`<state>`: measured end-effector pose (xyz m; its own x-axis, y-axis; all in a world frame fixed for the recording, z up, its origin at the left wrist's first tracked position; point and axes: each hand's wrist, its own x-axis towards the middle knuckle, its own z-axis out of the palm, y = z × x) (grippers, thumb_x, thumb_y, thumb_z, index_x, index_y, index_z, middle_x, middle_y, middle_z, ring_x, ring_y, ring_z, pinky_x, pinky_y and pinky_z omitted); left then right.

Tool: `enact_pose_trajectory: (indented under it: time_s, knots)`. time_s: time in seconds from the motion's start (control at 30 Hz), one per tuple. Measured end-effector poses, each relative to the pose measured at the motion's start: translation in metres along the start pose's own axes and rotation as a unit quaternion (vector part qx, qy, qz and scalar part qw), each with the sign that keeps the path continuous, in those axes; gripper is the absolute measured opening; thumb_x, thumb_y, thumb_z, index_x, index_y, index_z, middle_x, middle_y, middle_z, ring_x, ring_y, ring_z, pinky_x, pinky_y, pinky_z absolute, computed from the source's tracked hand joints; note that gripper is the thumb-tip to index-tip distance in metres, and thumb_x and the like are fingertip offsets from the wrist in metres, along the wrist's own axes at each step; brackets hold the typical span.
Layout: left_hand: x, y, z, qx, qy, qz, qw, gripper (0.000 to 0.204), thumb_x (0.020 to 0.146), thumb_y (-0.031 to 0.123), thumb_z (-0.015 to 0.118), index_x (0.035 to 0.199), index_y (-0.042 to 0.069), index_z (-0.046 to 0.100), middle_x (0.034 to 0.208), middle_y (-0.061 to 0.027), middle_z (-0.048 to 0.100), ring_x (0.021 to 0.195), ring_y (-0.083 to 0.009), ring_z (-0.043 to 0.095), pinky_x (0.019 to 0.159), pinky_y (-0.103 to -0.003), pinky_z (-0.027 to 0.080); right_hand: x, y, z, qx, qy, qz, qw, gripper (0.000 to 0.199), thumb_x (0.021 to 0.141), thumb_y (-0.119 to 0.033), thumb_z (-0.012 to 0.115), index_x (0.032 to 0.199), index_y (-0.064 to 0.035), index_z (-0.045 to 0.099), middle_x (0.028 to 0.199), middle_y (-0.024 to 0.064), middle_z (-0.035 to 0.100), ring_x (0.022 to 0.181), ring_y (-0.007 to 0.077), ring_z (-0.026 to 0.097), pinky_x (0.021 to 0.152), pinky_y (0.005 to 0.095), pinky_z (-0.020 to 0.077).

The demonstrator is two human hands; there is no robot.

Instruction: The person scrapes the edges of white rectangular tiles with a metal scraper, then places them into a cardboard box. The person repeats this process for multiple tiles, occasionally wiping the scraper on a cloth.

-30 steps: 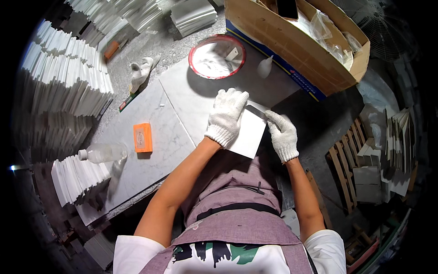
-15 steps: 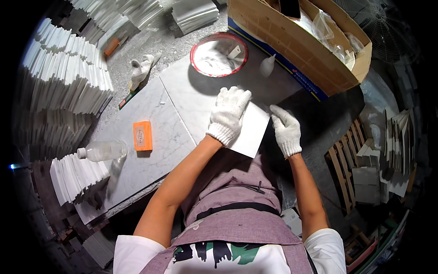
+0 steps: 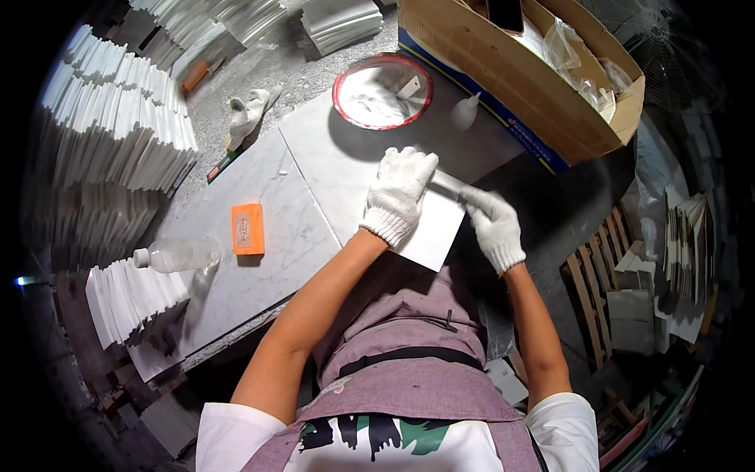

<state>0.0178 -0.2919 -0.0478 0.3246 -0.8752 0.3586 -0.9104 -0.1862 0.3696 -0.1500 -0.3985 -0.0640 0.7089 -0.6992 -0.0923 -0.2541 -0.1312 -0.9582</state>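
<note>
A thin white rectangular tile [image 3: 434, 236] juts past the near edge of the marble-topped table, toward my apron. My left hand [image 3: 398, 193], in a white knitted glove, lies over its left part with fingers bent at the far edge, holding it. At the tile's far right corner is my right hand [image 3: 493, 224], gloved alike, its fingers closed on one end of a pale flat strip [image 3: 447, 182]. That strip lies along the tile's upper edge and reaches to my left hand; blur hides what kind of tool it is.
Beyond my hands are a red-rimmed bowl [image 3: 382, 124] of white powder, a white squeeze bulb [image 3: 465, 112] and a cardboard box [image 3: 519, 75]. Leftward lie an orange box [image 3: 248, 229], a clear bottle [image 3: 185, 256], a loose glove [image 3: 246, 118] and stacked white tiles [image 3: 118, 118].
My right hand has turned and shifted slightly, its fingers pointing more to the left. The pale strip now shows between my hands. My left hand stays on the tile.
</note>
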Motion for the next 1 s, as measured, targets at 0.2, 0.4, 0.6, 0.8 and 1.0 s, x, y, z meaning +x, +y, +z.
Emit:
enact_pose_trajectory:
  time_s: [0.2, 0.4, 0.6, 0.8, 1.0]
  knots:
    - [-0.001, -0.003, 0.001, 0.017, -0.01, 0.004, 1.0, 0.034, 0.082, 0.009, 0.057, 0.116, 0.007, 0.054, 0.111, -0.0131, 0.059, 0.109, -0.0339, 0.053, 0.101, -0.047, 0.037, 0.002, -0.005, -0.009, 0.007, -0.079, 0.012, 0.997, 0.018, 0.088, 0.0, 0.058, 0.102, 0.0015, 0.068, 0.09, 0.0073, 0.066, 0.09, 0.0144, 0.064, 0.081, 0.0254, 0.0506]
    - [-0.004, -0.004, 0.004, 0.03, 0.0, 0.002, 1.0, 0.036, 0.083, 0.009, 0.057, 0.118, 0.008, 0.054, 0.115, -0.0135, 0.058, 0.113, -0.0336, 0.052, 0.101, -0.047, 0.037, 0.008, 0.004, -0.007, 0.046, -0.032, 0.034, 0.998, 0.022, 0.088, 0.001, 0.057, 0.107, -0.0004, 0.067, 0.099, 0.0072, 0.067, 0.088, 0.0136, 0.063, 0.079, 0.0233, 0.0493]
    - [-0.004, -0.005, 0.007, 0.022, 0.017, 0.003, 1.0, 0.035, 0.083, 0.01, 0.057, 0.118, 0.008, 0.054, 0.113, -0.014, 0.058, 0.111, -0.0342, 0.052, 0.101, -0.047, 0.037, 0.014, 0.001, -0.012, 0.025, -0.006, 0.063, 0.998, 0.023, 0.089, 0.0, 0.056, 0.11, 0.0, 0.066, 0.103, 0.0084, 0.067, 0.092, 0.014, 0.063, 0.083, 0.0228, 0.0491]
    - [-0.003, -0.002, 0.003, 0.02, 0.006, -0.001, 1.0, 0.034, 0.083, 0.009, 0.057, 0.117, 0.008, 0.054, 0.111, -0.0147, 0.058, 0.109, -0.0349, 0.052, 0.101, -0.047, 0.037, -0.007, 0.006, -0.006, 0.01, -0.038, -0.007, 0.999, 0.023, 0.087, 0.0, 0.058, 0.108, -0.002, 0.067, 0.088, 0.0033, 0.065, 0.072, 0.0088, 0.056, 0.065, 0.0203, 0.0464]
    - [-0.004, -0.004, 0.006, 0.014, 0.034, 0.009, 0.999, 0.033, 0.083, 0.009, 0.056, 0.116, 0.007, 0.055, 0.111, -0.014, 0.058, 0.107, -0.0345, 0.053, 0.1, -0.047, 0.037, -0.018, 0.002, -0.01, 0.046, -0.049, 0.086, 0.994, 0.023, 0.089, -0.003, 0.058, 0.11, -0.004, 0.067, 0.089, 0.0009, 0.064, 0.071, 0.0055, 0.055, 0.062, 0.0184, 0.0454]
